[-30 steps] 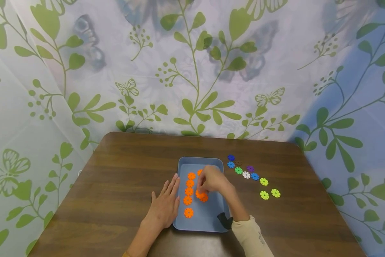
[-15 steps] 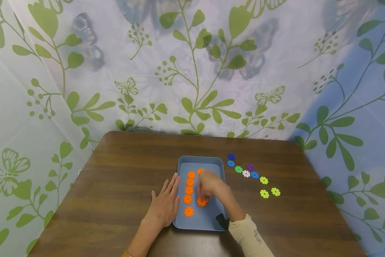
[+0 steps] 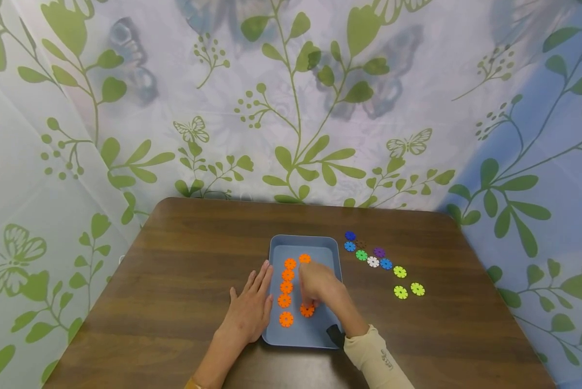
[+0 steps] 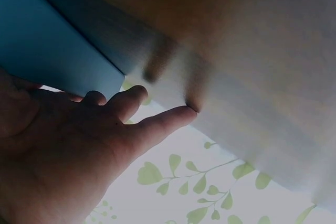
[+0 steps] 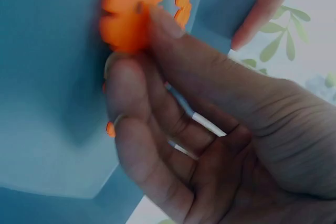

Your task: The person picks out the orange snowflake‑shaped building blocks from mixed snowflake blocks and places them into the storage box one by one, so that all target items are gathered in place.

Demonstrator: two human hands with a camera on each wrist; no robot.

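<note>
A blue-grey tray (image 3: 315, 337) lies on the wooden table with orange flower-shaped plastic discs in it. Several discs (image 3: 286, 287) form a column along its left side, and one disc (image 3: 304, 259) lies near the far end. Over the middle of the tray, my right hand (image 3: 320, 283) pinches an orange disc (image 5: 131, 11) between thumb and fingers. In the right wrist view, bits of orange also show behind those fingers, mostly hidden. My left hand (image 3: 247, 313), fingers straight, rests against the tray's left edge.
Right of the tray, loose discs lie on the table (image 3: 203, 259): blue (image 3: 350, 246), green (image 3: 361, 255), white (image 3: 373, 261), purple (image 3: 379, 252), brown and yellow-green (image 3: 400, 292). A black strap (image 3: 335, 335) sits at my right wrist. A leaf-patterned cloth (image 3: 252, 108) hangs behind the table.
My right hand has shifted slightly toward the tray's near end, and the orange disc at its fingertips has come nearer too. The left hand stays in place.
</note>
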